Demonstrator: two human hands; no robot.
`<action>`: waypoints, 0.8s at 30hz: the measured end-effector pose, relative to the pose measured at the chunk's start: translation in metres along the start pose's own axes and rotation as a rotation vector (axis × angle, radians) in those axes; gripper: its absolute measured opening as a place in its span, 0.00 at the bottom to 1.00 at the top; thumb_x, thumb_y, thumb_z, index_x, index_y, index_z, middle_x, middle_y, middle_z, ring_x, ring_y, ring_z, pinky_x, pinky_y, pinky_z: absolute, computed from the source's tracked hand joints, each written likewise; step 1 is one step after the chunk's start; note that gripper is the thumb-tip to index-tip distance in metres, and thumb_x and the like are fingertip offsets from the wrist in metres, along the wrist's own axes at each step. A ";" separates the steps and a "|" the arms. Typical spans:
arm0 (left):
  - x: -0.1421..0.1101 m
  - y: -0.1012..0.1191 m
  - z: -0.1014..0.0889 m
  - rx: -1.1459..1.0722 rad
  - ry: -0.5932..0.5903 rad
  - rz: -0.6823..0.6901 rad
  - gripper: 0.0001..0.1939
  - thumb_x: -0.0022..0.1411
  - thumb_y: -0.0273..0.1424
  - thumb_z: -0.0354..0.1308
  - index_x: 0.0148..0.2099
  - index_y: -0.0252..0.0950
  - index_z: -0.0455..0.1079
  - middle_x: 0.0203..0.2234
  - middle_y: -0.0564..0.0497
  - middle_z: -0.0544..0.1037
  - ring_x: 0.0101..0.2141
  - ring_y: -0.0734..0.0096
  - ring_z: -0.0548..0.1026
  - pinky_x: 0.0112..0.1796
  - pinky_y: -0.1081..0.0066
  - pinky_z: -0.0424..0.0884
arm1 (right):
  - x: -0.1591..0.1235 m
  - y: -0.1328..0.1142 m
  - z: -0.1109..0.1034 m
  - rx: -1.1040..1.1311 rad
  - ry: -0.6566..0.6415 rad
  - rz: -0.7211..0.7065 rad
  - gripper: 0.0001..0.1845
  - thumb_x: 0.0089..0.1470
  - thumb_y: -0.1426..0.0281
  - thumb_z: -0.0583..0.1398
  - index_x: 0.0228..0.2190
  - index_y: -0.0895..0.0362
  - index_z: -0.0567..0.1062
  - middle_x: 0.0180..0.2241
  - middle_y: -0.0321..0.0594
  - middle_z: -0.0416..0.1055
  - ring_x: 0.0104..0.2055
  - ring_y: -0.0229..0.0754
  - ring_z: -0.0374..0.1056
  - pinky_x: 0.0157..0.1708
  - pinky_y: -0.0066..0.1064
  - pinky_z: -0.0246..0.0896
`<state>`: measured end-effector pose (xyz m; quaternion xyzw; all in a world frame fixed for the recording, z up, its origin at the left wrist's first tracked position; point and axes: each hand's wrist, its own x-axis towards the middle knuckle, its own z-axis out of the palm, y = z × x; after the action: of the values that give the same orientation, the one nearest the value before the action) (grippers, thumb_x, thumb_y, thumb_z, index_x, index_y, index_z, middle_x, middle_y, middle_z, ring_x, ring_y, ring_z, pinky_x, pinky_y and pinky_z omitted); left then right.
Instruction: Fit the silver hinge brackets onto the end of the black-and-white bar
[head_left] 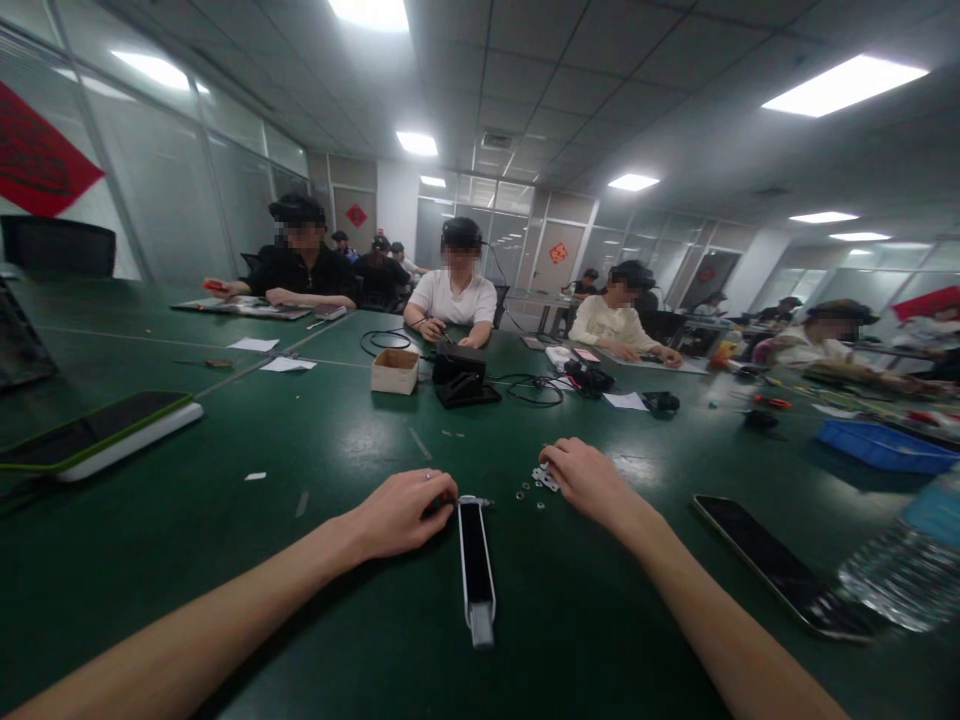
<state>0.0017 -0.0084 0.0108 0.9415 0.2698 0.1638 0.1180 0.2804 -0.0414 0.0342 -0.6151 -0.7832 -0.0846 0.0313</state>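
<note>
Well beyond hands (pixel 409 512) (pixel 589 485), blurred banner writing (pixel 41 150).

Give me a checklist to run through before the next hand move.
1. Left hand at the far end of the slim device: ok.
2. Left hand's grip on it secure: cannot tell, the contact is hidden.
3. Right hand at the small parts: ok.
4. Small parts gathered together: not ok, several lie apart from the cluster.
5. Phone and clear bottle away from both hands: ok.
</note>
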 end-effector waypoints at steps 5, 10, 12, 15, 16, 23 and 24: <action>0.000 0.003 -0.004 -0.032 -0.012 -0.014 0.09 0.63 0.29 0.50 0.44 0.35 0.67 0.37 0.48 0.74 0.36 0.67 0.72 0.37 0.69 0.69 | -0.004 0.017 -0.001 0.056 -0.076 0.042 0.13 0.60 0.73 0.52 0.43 0.59 0.73 0.42 0.47 0.70 0.44 0.45 0.65 0.42 0.33 0.59; -0.001 0.002 -0.004 -0.061 -0.013 -0.009 0.09 0.63 0.29 0.50 0.45 0.35 0.67 0.38 0.48 0.74 0.37 0.67 0.72 0.38 0.69 0.69 | -0.005 0.015 0.004 0.123 -0.112 0.058 0.14 0.59 0.70 0.53 0.45 0.59 0.72 0.43 0.47 0.68 0.46 0.46 0.65 0.44 0.34 0.59; -0.002 0.001 -0.004 -0.070 -0.019 -0.019 0.09 0.63 0.29 0.51 0.45 0.35 0.67 0.38 0.48 0.74 0.37 0.67 0.72 0.38 0.68 0.69 | -0.004 0.015 0.005 0.127 -0.118 0.068 0.14 0.59 0.71 0.53 0.46 0.59 0.72 0.44 0.47 0.67 0.46 0.46 0.65 0.44 0.34 0.59; -0.003 0.002 -0.005 -0.083 -0.026 -0.033 0.09 0.63 0.28 0.51 0.45 0.35 0.67 0.39 0.48 0.73 0.38 0.68 0.72 0.38 0.68 0.69 | -0.004 0.017 0.007 0.133 -0.118 0.078 0.14 0.59 0.72 0.53 0.45 0.59 0.72 0.43 0.47 0.67 0.46 0.45 0.65 0.44 0.33 0.59; -0.003 0.002 -0.006 -0.088 -0.028 -0.037 0.09 0.63 0.28 0.51 0.46 0.35 0.67 0.39 0.48 0.73 0.38 0.68 0.72 0.39 0.68 0.69 | -0.003 0.018 0.008 0.138 -0.115 0.079 0.14 0.59 0.72 0.53 0.45 0.59 0.73 0.43 0.47 0.67 0.46 0.45 0.65 0.44 0.33 0.59; -0.002 0.004 -0.007 -0.100 -0.030 -0.070 0.09 0.62 0.28 0.50 0.44 0.36 0.67 0.37 0.49 0.74 0.37 0.68 0.71 0.39 0.69 0.68 | 0.000 0.018 0.015 0.169 -0.068 0.114 0.11 0.59 0.70 0.53 0.41 0.57 0.73 0.42 0.46 0.67 0.44 0.44 0.65 0.42 0.32 0.60; -0.002 0.005 -0.007 -0.099 -0.029 -0.078 0.09 0.62 0.28 0.50 0.44 0.36 0.67 0.37 0.49 0.74 0.37 0.68 0.71 0.39 0.70 0.68 | 0.001 0.017 0.016 0.180 -0.062 0.122 0.11 0.59 0.70 0.53 0.42 0.57 0.72 0.42 0.46 0.67 0.44 0.45 0.66 0.43 0.32 0.60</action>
<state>-0.0003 -0.0127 0.0184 0.9256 0.2960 0.1586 0.1748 0.2979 -0.0337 0.0203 -0.6586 -0.7495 0.0071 0.0672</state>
